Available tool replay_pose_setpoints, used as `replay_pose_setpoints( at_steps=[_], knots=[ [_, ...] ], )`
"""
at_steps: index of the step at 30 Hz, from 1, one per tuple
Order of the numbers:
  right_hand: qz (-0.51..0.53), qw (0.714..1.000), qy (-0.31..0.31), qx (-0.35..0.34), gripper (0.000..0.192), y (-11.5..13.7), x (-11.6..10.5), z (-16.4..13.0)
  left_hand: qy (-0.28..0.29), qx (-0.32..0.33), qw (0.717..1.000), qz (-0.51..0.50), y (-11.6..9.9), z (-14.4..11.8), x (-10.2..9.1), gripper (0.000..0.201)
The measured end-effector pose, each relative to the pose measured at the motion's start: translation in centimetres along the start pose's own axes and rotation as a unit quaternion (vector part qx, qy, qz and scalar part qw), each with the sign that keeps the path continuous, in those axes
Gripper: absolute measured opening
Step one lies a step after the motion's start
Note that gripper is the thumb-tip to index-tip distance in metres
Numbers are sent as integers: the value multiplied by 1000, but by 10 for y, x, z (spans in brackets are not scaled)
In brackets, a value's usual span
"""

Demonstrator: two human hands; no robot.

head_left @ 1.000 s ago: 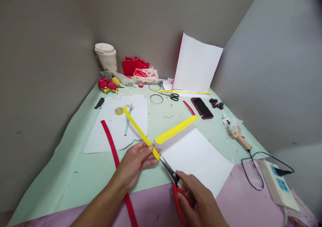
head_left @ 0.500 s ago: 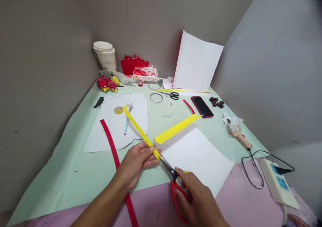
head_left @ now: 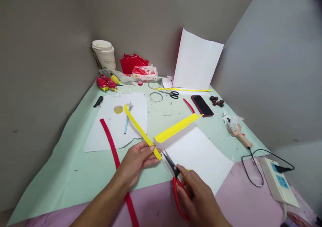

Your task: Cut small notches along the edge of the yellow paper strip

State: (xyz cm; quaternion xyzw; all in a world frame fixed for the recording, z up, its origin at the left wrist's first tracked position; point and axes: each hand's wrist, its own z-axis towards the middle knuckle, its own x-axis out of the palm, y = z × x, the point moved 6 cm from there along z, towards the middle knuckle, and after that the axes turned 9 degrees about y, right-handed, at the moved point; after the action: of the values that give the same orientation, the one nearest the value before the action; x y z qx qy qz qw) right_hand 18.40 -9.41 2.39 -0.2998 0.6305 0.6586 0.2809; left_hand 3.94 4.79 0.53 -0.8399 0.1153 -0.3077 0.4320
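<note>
Pinched between the thumb and fingers of my left hand (head_left: 139, 161) is a narrow yellow paper strip (head_left: 139, 129), slanting up and away to the left. My right hand (head_left: 195, 191) grips red-handled scissors (head_left: 175, 173); their slightly parted blades point at the strip's near end, a small gap away from it. A bit of yellow shows by my right fingers, mostly hidden. Just beyond the blades lies a white sheet (head_left: 201, 156) with a folded yellow edge (head_left: 176, 129). A long red strip (head_left: 110, 143) passes under my left forearm.
A second white sheet (head_left: 94, 141) bears a cutter knife (head_left: 127, 121) and a tape roll (head_left: 118, 109). Farther back are black-handled scissors (head_left: 173, 94), a phone (head_left: 202, 105), a lidded cup (head_left: 104, 54) and a standing white sheet (head_left: 197, 61). At right are a glue gun (head_left: 240, 138) and a power strip (head_left: 279, 180).
The scissors have drawn back slightly to the right, off the yellow strip's near end, and their blades have parted a little. My left hand stays in place with the strip.
</note>
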Motion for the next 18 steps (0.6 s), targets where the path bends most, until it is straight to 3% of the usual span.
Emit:
replay_pose_setpoints(
  at_steps=[18],
  knots=[
    [94, 991, 79, 51, 41, 3, -1, 3, 0, 0, 1000, 1, -1, -1, 2, 23]
  ],
)
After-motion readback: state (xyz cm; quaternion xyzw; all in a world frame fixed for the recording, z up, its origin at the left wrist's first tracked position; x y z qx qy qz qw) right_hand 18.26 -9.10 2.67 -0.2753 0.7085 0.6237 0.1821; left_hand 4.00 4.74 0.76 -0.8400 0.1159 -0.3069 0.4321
